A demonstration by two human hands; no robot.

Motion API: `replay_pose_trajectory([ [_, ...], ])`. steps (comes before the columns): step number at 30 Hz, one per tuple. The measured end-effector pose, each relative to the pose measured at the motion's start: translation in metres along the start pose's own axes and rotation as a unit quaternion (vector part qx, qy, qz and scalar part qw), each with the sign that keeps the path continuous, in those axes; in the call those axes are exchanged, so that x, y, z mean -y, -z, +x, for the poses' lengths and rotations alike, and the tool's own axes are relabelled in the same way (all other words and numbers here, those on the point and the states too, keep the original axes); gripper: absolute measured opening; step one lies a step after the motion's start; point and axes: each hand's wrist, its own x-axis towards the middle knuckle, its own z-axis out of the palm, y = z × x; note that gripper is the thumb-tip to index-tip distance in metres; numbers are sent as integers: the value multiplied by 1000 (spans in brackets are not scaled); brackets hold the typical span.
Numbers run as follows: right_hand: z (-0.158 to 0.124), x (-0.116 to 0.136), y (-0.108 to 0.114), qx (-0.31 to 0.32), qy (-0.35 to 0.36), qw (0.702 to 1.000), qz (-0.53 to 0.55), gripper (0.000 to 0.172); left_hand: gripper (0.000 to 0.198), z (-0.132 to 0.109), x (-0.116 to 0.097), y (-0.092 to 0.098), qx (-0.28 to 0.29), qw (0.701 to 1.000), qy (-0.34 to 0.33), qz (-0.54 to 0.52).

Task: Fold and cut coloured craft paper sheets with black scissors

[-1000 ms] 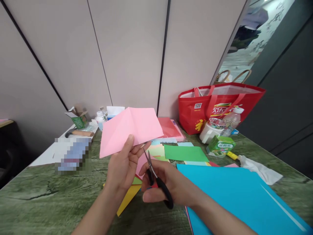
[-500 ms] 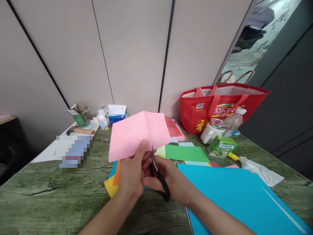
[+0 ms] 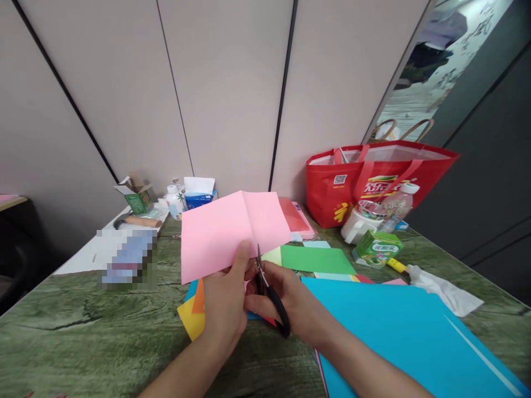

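Observation:
A sheet of pink paper [image 3: 218, 235] with a crease down its middle is held up over the table. My left hand [image 3: 228, 293] pinches its lower edge, thumb on the near face and fingers behind. My right hand [image 3: 286, 296] grips black-handled scissors [image 3: 277, 307], their blades pointing up at the paper's lower edge close to the crease. The fingers of both hands nearly meet, and part of the scissors is hidden by them. Beneath the hands lie yellow paper [image 3: 191, 318] and orange paper [image 3: 199, 298], partly covered by my left hand.
Large blue sheets [image 3: 398, 331] lie at the right, with green paper [image 3: 317, 260] behind them. Further back stand a red bag [image 3: 332, 193], a white mug [image 3: 359, 226], a bottle [image 3: 400, 204] and a green box [image 3: 377, 247]. A tissue pack [image 3: 201, 198] and white bottle [image 3: 176, 203] stand back left.
The pink paper has tilted slightly, its left side dropping lower and its right edge shifting a little right. Both hands keep their grip, and the scissors have moved slightly.

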Motion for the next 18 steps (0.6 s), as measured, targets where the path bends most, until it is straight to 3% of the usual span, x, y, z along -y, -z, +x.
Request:
replay_pose_trajectory([
  [6,0,0,-3,-30,2,999,-13,36,39,-1,0,0,-10,1000,-25,15],
  [18,-1,-4,-3,-28,-4,1000,6,36,36,1,5,8,-47,988,-89,117],
])
